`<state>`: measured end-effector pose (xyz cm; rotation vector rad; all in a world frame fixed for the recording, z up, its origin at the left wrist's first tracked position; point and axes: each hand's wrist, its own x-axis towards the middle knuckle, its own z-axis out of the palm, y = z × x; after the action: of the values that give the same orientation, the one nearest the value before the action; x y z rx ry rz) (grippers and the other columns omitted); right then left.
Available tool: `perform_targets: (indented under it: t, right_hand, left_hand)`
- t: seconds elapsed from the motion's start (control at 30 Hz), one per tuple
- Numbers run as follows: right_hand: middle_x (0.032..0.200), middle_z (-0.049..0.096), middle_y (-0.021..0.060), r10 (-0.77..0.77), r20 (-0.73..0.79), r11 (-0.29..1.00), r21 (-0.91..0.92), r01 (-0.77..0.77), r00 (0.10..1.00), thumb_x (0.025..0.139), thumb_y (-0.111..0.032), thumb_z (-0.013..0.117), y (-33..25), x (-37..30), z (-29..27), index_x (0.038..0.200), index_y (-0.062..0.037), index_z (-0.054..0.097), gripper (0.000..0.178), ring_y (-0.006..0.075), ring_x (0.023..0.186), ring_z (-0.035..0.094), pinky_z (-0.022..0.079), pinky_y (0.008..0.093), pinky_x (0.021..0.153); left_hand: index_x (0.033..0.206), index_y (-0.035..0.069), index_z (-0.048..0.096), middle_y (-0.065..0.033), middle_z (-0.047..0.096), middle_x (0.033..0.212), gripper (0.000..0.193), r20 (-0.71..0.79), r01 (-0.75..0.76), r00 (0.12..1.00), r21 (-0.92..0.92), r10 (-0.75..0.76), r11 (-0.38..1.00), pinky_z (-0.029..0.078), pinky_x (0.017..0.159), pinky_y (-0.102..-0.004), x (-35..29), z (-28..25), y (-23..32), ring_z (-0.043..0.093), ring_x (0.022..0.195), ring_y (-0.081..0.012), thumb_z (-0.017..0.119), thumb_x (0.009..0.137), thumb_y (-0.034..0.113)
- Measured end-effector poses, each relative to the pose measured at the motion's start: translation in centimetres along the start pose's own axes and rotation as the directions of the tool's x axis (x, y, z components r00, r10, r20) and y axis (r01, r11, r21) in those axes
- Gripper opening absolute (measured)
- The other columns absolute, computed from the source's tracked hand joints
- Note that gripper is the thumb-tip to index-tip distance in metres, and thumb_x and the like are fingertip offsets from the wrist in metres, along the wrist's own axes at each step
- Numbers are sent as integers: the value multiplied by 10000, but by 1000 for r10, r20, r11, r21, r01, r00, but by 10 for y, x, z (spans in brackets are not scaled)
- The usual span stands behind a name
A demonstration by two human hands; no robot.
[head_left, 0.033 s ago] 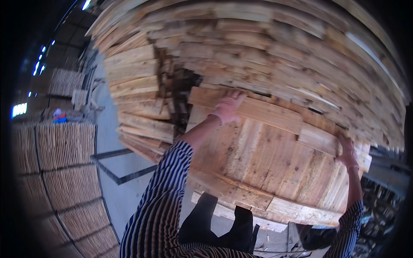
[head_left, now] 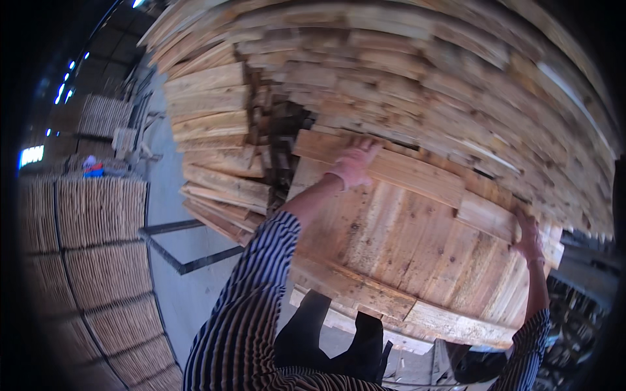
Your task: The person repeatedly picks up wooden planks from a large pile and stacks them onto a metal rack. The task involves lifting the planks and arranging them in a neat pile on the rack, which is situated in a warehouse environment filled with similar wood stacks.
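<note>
Two hands: left hand (head_left: 355, 163) and right hand (head_left: 528, 236), fingers spread flat on pallet (head_left: 398, 247).
Risk: pallet could slip off stack (head_left: 391, 78) edge.

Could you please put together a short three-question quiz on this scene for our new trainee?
1. True or false: both hands rest on the wooden panel.
2. Which hand is at the panel's far right edge? A) left hand B) right hand C) neither
3. Fill in: behind the panel rises a tall ____ of boards.

Key:
1. True. The left hand lies flat near the panel's top edge, and the right hand is on its right edge.
2. B.
3. Stack: the stack of rough boards fills the view above and behind the panel.
</note>
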<state>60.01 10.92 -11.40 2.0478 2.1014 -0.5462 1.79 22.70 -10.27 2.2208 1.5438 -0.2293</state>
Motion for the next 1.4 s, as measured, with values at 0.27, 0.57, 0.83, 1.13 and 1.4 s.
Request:
perform_targets:
  t: [0.27,0.57,0.83,1.13,1.4]
  right_hand:
    - [1591,354,233,205,-163,893,-373,-253,965,680,1,849,-17,-14,30,1647,-219,178,1197,454,1418,398,437,495,1117]
    - [1609,380,181,-298,-143,820,467,330,944,787,-157,836,-393,-61,60,1620,-100,287,999,359,1499,358,381,396,1200]
    - [1555,388,265,-369,-369,683,515,518,853,844,-302,812,-688,134,13,1610,-43,244,988,414,1441,415,384,409,1176]
    - [1512,458,316,-49,-195,311,929,200,980,801,-583,808,-880,270,-20,1614,3,191,1178,385,1384,485,390,391,1141]
    - [1317,608,233,-36,156,295,945,-139,987,761,-542,873,-877,105,23,1516,-3,320,1080,349,1199,604,461,401,1065]
  left_hand:
    - [1604,54,246,-243,298,1603,1117,-618,131,741,-253,-264,959,283,1223,-494,-56,34,-65,273,1484,-461,863,743,408]
    - [1505,-144,355,-242,527,1474,1154,-183,-1,87,-983,-979,184,460,1062,-392,-174,3,-342,565,1260,-359,826,771,612]
    - [1469,-115,408,-218,563,1434,1138,245,-84,293,-956,-924,-280,493,1021,-383,-162,-6,-451,583,1195,-279,929,690,530]
    - [1538,-17,376,-174,462,1548,1110,384,-71,403,-892,-831,-447,361,1169,-465,-159,-3,-471,431,1404,-318,944,710,457]
    - [1541,129,453,-101,493,1535,832,190,-559,703,-447,-685,-698,393,1169,-521,-264,24,-427,439,1421,-303,736,901,577]
